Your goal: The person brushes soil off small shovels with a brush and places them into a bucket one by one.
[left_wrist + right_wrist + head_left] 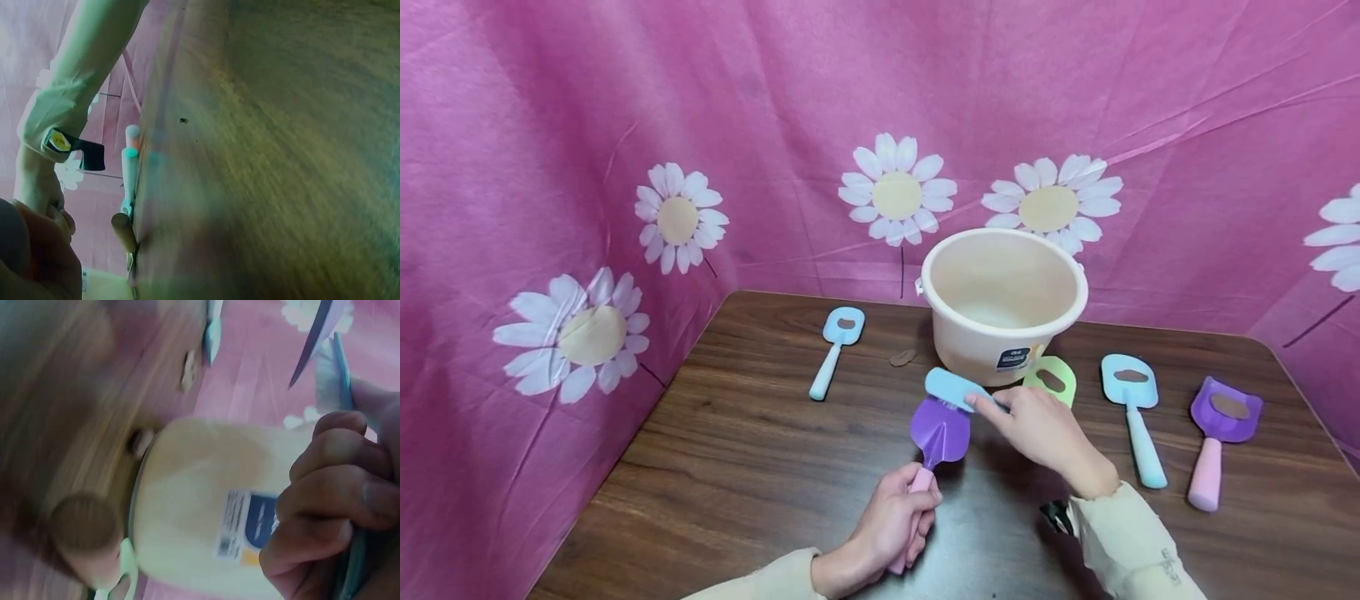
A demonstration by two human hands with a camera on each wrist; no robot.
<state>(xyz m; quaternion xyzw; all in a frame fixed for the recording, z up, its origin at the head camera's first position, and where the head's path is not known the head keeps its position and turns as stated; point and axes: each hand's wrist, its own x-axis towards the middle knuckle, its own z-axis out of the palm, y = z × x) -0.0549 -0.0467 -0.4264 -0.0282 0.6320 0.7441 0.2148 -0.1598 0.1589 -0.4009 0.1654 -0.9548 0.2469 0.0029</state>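
Note:
My left hand (pixel 891 521) grips the pink handle of a small purple shovel (pixel 938 437), whose blade points away from me above the table. In my right hand (pixel 1045 429) is a light-blue brush (pixel 953 388), held by its handle with curled fingers. The brush's pale bristles meet the far edge of the purple blade; the right wrist view shows the bristles (pixel 327 381) near the blade (pixel 317 340). A cream bucket (pixel 1003 329) stands just behind. Partly hidden behind my right hand lies a light-green shovel (pixel 1061 369).
Beside the bucket lies a flat brown piece (pixel 902 357). A small blue shovel (pixel 827 371) lies to the left. Right of my hands are another blue shovel (pixel 1142 450) and a purple one with a pink handle (pixel 1206 475). Brown patches show on their blades. A pink flowered cloth (pixel 790 125) hangs behind.

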